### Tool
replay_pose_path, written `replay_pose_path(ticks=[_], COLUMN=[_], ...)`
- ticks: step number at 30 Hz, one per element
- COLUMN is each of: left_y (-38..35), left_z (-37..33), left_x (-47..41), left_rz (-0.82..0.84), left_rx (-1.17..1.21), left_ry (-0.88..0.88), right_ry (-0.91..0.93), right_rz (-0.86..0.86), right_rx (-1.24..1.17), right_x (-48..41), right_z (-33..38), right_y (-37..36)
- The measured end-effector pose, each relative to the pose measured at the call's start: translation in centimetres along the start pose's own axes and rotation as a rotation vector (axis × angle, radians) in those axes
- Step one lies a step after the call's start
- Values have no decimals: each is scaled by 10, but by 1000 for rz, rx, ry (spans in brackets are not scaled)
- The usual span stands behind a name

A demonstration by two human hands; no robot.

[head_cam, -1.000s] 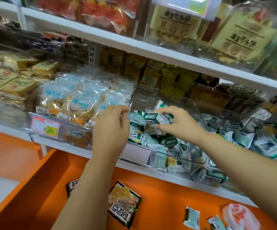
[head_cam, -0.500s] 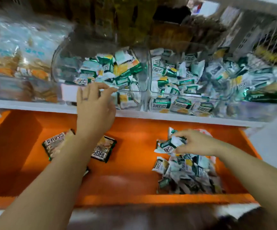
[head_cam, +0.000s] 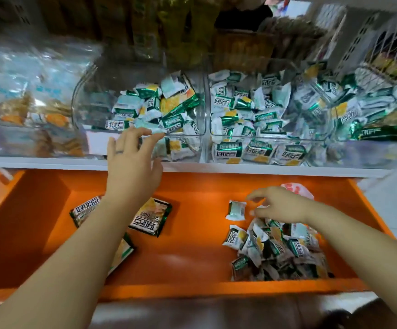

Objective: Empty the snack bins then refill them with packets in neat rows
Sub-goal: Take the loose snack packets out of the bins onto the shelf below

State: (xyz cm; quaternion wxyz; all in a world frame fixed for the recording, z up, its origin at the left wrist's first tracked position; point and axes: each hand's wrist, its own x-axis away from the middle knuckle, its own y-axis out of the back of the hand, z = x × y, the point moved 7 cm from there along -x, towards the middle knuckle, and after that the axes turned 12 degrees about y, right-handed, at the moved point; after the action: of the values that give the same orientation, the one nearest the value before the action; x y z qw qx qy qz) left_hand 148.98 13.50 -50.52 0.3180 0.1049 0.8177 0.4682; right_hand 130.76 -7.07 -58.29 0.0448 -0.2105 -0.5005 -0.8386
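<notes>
Snack bin (head_cam: 83, 110) above orange shelf (head_cam: 192, 252).
Left hand (head_cam: 131, 169) fingers apart at bin's front rim; right hand (head_cam: 280, 205) fingers apart over packet pile (head_cam: 278, 252).

Before me the white shelf (head_cam: 192, 166) carried clear bins (head_cam: 90, 100) side by side; beneath it the orange shelf (head_cam: 192, 257) bore large flat packets (head_cam: 151, 217) at my left; a heap of small packets (head_cam: 278, 250) lay at my right, a lone packet (head_cam: 236, 210) just beside it.

Two bare forearms; left hand (head_cam: 131, 167) wears a thin dark band round one finger; right hand (head_cam: 280, 205) bare.
</notes>
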Motion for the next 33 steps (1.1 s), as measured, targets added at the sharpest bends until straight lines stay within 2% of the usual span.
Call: replay_pose_path(ticks=[6, 10, 13, 16, 18, 20, 23, 28, 33], left_y=[32, 62, 66, 64, 64, 61, 58, 59, 61], left_z=[14, 49, 72, 82, 87, 89, 91, 95, 92], left_x=[-18, -32, -43, -50, -54, -57, -62, -67, -64], left_rz=[168, 182, 252, 301, 294, 276, 268, 223, 142], left_rx=[71, 106, 103, 108, 114, 127, 161, 244, 168], left_ry=[-50, 54, 162, 197, 205, 206, 201, 214, 206], right_ry=[368, 474, 479, 420, 379, 335, 290, 364, 480], right_rz=[-300, -415, -343, -142, 12, 145, 254, 300, 123], right_rx=[8, 53, 72, 227, 335, 340, 360, 470, 361], right_x=[-15, -42, -84, -131, -160, -182, -203, -218, -202], right_z=[134, 196, 215, 218, 214, 210, 207, 209, 214], right_y=[101, 136, 141, 132, 123, 111, 92, 80, 104])
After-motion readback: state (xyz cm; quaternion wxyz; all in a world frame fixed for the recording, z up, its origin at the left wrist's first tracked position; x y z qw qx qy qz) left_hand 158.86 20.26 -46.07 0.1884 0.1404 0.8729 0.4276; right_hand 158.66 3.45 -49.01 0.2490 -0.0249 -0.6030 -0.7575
